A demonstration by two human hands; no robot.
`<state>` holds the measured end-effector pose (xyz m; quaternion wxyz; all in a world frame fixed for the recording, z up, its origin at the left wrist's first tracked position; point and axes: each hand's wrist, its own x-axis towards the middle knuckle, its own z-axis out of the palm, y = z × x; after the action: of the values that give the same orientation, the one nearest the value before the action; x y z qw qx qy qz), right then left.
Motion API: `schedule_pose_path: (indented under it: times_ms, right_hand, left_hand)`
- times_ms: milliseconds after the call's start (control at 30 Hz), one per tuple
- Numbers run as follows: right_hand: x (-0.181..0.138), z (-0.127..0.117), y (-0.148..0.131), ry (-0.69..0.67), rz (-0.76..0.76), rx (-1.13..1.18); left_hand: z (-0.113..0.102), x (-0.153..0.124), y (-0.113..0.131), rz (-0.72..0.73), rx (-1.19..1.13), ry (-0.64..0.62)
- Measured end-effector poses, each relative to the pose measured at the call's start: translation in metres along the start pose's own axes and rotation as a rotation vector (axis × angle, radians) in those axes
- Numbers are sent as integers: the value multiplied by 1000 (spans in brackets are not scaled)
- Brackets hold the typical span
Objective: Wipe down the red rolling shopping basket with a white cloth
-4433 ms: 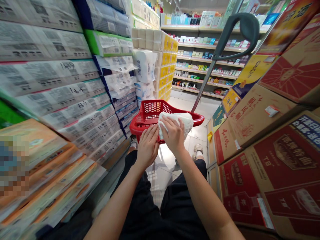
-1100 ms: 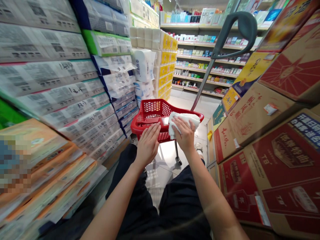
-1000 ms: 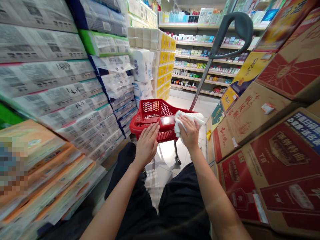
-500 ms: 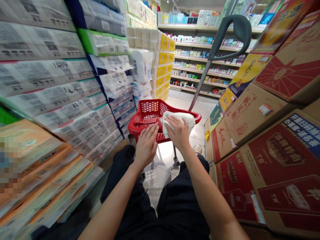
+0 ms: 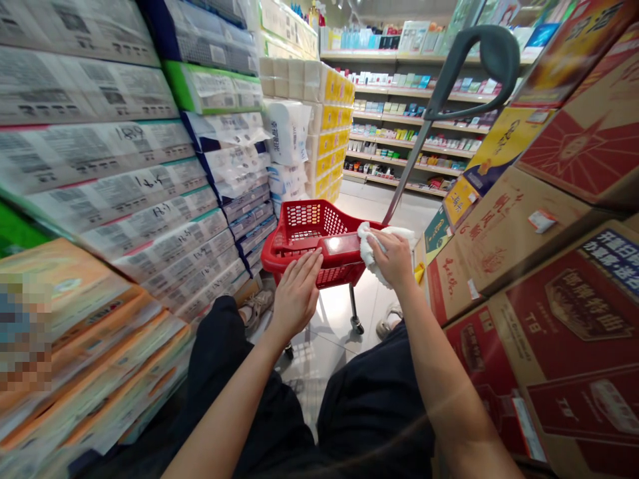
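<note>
A red plastic shopping basket on wheels (image 5: pixel 327 211) stands on the floor between my knees, its long grey pull handle (image 5: pixel 434 110) leaning up to the right. My right hand (image 5: pixel 392 253) presses a white cloth (image 5: pixel 367 247) onto the right part of the near rim, fingers curled over it. Flat against the rim's left part lies my left hand (image 5: pixel 299 286), its fingers stretched out and holding nothing. Between the two hands, the smooth red rim shows a bright shine.
Wrapped paper packs (image 5: pixel 150 179) are stacked high close on my left, with orange packs (image 5: pixel 80 332) nearer. Cardboard cartons (image 5: pixel 529 226) rise close on my right. Beyond the basket are tissue packs (image 5: pixel 319 120) and shelves of small boxed goods (image 5: pixel 404 106).
My right hand has slid the white cloth rightwards along the rim, uncovering its shiny middle part. My left hand stays on the rim. The view has shifted slightly.
</note>
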<state>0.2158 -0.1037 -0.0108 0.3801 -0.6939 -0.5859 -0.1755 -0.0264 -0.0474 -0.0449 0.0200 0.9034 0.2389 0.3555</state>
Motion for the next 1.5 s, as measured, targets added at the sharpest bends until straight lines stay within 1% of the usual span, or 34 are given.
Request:
schedule_pose_path:
  times_ms: [67, 133, 267, 400, 500, 700, 833, 900, 933, 1033, 1067, 1167, 1267, 1400, 1500]
  right_hand:
    - [0, -4, 11, 14, 11, -31]
    - [-3, -7, 16, 23, -1, -54]
    - [-13, -9, 12, 61, -10, -75]
    - [-25, -10, -1, 120, 11, -73]
    - [-31, -10, -14, 154, 37, -87]
    - [-35, 2, -45, 182, 68, -138]
    - [-34, 14, -66, 179, 40, -174]
    - [-32, 20, -76, 172, 14, -176]
    - [-32, 23, -80, 175, 3, -176]
    - [-32, 29, -89, 171, -41, -182]
    - [-33, 29, -90, 163, -63, -184]
    - [-41, 22, -86, 118, -134, -174]
    - [-54, 4, -71, 114, -161, -130]
    - [-65, -19, -41, 155, -102, 8]
    - [-64, -30, -19, 135, -32, 163]
  left_hand:
    - [1, -1, 2, 7, 0, 5]
    - [1, -3, 3, 15, -4, 10]
    - [1, -8, 1, 29, -13, 44]
    - [-2, -12, -6, 48, -48, 63]
    - [-5, -10, -13, 36, -114, 91]
    - [-7, 5, -38, -69, -211, 172]
    - [-7, 19, -52, -102, -142, 223]
    - [-6, 27, -51, -93, -77, 215]
    - [-5, 31, -48, -65, -61, 191]
    - [0, 41, -37, 95, -89, 74]
    - [2, 43, -34, 112, -111, 63]
    - [5, 45, -33, 103, -159, 77]
    - [4, 43, -35, 107, -187, 80]
    - [4, 40, -30, 122, -218, 94]
    - [5, 40, -23, 130, -223, 96]
